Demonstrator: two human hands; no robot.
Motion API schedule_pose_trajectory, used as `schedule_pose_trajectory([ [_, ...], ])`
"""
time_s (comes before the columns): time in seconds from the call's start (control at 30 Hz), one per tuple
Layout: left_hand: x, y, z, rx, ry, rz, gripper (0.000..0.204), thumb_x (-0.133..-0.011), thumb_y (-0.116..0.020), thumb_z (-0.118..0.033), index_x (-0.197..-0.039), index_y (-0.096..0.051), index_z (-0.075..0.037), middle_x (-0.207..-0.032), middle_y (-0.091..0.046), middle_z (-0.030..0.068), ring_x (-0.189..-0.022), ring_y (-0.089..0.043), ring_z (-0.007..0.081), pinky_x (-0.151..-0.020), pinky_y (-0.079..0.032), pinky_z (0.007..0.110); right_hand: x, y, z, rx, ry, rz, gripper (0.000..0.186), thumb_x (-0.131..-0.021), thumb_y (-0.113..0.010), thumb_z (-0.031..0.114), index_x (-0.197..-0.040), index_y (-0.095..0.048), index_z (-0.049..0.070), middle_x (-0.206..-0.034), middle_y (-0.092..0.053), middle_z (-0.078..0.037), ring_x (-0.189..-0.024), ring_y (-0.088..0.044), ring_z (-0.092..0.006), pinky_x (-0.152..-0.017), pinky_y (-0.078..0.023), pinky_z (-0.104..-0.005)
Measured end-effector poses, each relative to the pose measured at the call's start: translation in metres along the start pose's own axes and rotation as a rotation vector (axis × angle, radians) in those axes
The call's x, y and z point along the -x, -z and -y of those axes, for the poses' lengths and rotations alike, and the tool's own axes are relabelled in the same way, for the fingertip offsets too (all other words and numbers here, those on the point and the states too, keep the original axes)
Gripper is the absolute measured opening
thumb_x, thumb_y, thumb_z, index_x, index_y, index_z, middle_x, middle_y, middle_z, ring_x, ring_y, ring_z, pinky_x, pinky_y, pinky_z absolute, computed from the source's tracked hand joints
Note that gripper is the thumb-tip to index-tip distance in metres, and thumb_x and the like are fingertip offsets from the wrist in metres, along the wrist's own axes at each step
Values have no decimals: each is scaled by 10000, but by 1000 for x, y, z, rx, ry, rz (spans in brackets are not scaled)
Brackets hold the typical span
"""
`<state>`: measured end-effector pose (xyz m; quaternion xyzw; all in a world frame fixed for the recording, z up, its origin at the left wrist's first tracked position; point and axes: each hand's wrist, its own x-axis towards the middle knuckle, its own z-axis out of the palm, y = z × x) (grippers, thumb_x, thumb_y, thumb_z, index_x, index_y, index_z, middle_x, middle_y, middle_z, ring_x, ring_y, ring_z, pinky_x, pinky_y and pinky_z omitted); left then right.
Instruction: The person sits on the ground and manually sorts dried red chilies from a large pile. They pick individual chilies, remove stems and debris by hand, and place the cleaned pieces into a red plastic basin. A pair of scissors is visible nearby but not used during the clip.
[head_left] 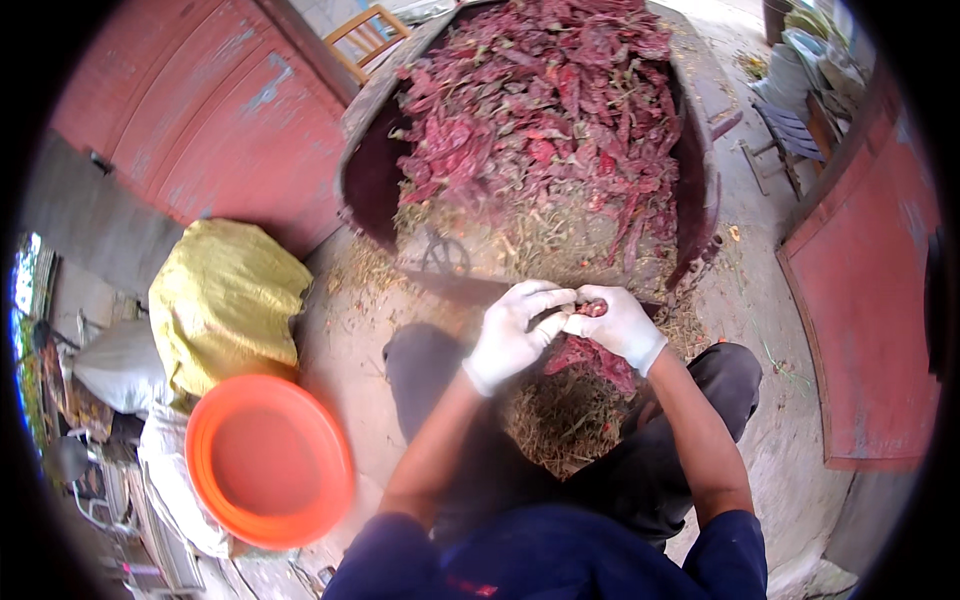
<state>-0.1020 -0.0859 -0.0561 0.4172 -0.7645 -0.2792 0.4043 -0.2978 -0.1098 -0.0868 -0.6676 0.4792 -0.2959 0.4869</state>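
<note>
Both of my hands wear white gloves and meet above my lap. My right hand (617,325) is closed round a few dried red chili peppers (592,362), whose wrinkled bodies hang below its fingers. Pinched fingertips of my left hand (517,334) touch the stem ends (591,308) of the bunch; exactly what they grip there is partly hidden. Beyond my hands, a large heap of dried red chili peppers (540,110) fills a dark metal cart bed (697,165). Between my legs lies a pile of dry stems (568,425).
An orange plastic basin (270,460) stands at my left, by a yellow woven sack (228,300) and white sacks (125,365). Red metal doors flank the cart, one at left (200,100) and one at right (870,300). A wooden chair (366,42) is behind. Stem scraps litter the concrete floor.
</note>
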Motion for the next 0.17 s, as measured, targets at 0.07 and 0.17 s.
schedule_pose_trajectory([
  [0.07,14,4,-6,-145,-98,-21,285,-830,-751,-135,-1107,-721,-73,-1017,-682,96,-949,-653,260,-854,-527,354,11,-9,3,-41,-19,28,296,-766,-771,298,-943,-715,67,-864,-726,-73,-783,-683,-163,-745,-518,-318],
  [0.17,35,4,0,-112,-195,7,264,-804,-754,-164,-1057,-734,-94,-1034,-686,97,-984,-649,276,-880,-523,369,25,-18,-4,-19,-1,89,288,-783,-768,276,-964,-722,57,-907,-737,-114,-886,-715,-177,-843,-543,-310],
])
